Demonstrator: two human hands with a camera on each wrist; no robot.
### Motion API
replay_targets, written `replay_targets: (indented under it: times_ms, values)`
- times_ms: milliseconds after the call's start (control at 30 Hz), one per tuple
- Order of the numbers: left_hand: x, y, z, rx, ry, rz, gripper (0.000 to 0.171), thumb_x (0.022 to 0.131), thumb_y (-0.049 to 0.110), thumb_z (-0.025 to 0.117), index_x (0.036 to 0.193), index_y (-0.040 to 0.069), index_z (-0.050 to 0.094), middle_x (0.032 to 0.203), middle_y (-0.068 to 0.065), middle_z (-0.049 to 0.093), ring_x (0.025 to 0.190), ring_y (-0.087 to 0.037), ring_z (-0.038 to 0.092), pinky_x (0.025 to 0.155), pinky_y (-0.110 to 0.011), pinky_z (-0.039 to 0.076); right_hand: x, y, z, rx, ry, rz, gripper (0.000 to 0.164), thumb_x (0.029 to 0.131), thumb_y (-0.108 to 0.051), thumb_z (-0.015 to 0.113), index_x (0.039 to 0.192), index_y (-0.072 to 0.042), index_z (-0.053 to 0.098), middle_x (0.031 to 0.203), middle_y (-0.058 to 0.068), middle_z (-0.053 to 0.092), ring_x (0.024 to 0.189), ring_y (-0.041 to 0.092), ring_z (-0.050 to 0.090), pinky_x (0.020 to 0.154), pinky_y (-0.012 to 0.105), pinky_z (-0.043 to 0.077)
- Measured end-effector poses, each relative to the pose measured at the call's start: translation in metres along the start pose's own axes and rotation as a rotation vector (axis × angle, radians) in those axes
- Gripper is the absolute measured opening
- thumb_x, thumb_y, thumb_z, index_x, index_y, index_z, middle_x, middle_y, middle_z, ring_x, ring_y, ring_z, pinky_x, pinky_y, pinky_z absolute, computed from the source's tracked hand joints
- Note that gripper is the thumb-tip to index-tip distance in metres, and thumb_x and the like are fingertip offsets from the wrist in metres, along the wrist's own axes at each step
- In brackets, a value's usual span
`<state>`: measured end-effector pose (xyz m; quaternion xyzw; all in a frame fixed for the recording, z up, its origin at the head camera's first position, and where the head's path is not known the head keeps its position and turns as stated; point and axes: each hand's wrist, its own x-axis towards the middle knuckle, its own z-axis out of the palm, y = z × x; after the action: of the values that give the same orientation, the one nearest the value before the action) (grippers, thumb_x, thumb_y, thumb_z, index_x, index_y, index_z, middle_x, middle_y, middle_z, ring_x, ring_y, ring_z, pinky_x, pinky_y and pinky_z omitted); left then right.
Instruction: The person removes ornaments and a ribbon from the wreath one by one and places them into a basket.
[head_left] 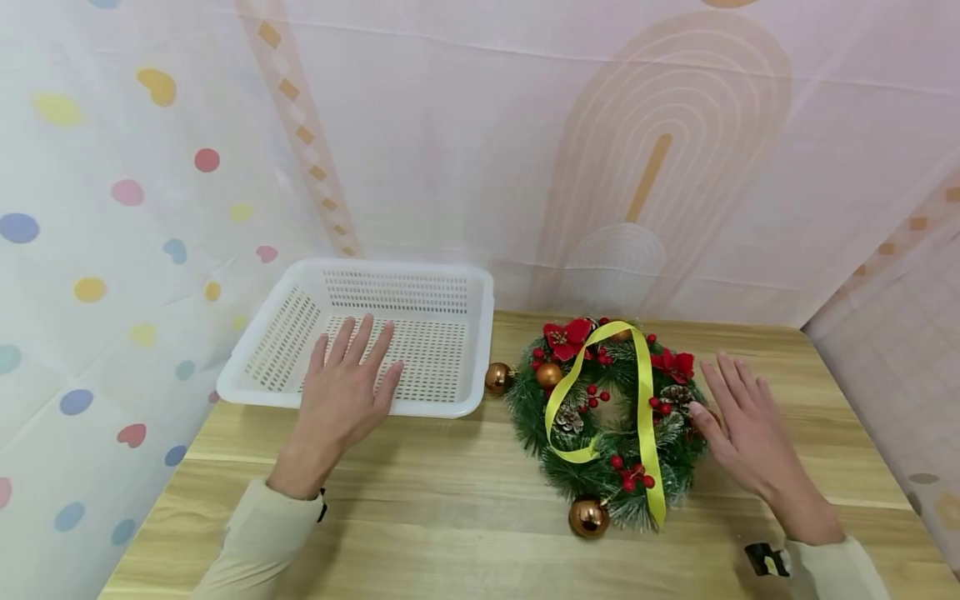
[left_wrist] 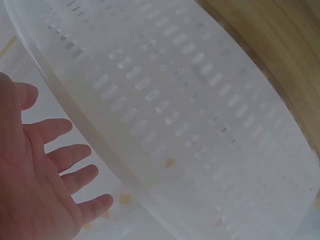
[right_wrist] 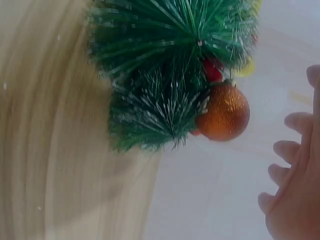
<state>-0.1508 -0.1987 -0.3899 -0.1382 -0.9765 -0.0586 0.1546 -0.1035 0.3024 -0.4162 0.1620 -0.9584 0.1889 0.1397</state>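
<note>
A green Christmas wreath (head_left: 551, 467) lies on the table at centre right, dressed with red flowers, berries, pinecones and copper baubles. A loose yellow ribbon (head_left: 647, 392) loops across its top. My right hand (head_left: 753, 437), fingers straight, hovers at the wreath's right side and holds nothing. In the right wrist view a copper bauble (right_wrist: 223, 112) hangs from the greenery beside that hand. My left hand (head_left: 347, 400) is spread out over the front rim of a white plastic basket (head_left: 480, 333) and grips nothing. The left wrist view shows its straight fingers next to the basket's slotted wall (left_wrist: 150, 95).
The wooden table (head_left: 450, 517) meets a pale patterned cloth backdrop (head_left: 450, 150) behind the basket and wreath. One copper bauble (head_left: 498, 378) sits between basket and wreath, another bauble (head_left: 588, 517) at the wreath's front edge. Cloth walls also stand at both sides.
</note>
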Motion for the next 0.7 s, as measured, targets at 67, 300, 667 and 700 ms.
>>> replay_targets:
  times_ms: [67,300,667,700]
  values:
    - [0.001,0.004,0.000,0.005,-0.009,0.005,0.058,0.103,0.042,0.040,0.153,0.012,0.038,0.158,-0.019,0.033,0.147,-0.039,0.023,0.117,-0.060,0.016,0.000,-0.002,0.002,0.029,0.008,-0.021,0.062,0.105,-0.029,0.045,0.158,-0.006,0.021,0.162,0.024,0.015,0.151,0.040,0.007,0.121,0.054,-0.001]
    - [0.003,0.013,-0.001,0.003,-0.031,0.012,0.057,0.104,0.042,0.038,0.153,0.013,0.039,0.157,-0.019,0.034,0.147,-0.039,0.024,0.117,-0.060,0.017,0.001,-0.012,0.010,0.113,0.026,-0.079,0.064,0.100,-0.026,0.056,0.156,-0.007,0.029,0.159,0.026,0.023,0.146,0.046,0.017,0.118,0.061,0.010]
    - [0.006,0.031,0.000,-0.092,-0.020,0.085,0.056,0.103,0.042,0.043,0.150,0.012,0.044,0.154,-0.018,0.040,0.145,-0.038,0.030,0.116,-0.057,0.023,0.003,-0.024,0.019,0.120,-0.007,-0.121,0.063,0.097,-0.026,0.063,0.152,-0.008,0.038,0.155,0.025,0.033,0.140,0.048,0.026,0.112,0.063,0.020]
    - [0.006,0.033,0.000,-0.101,-0.019,0.091,0.056,0.103,0.042,0.043,0.150,0.012,0.044,0.154,-0.018,0.040,0.145,-0.038,0.030,0.116,-0.057,0.024,0.003,-0.024,0.020,0.120,-0.007,-0.123,0.063,0.097,-0.026,0.063,0.152,-0.008,0.039,0.154,0.025,0.034,0.140,0.048,0.027,0.112,0.064,0.020]
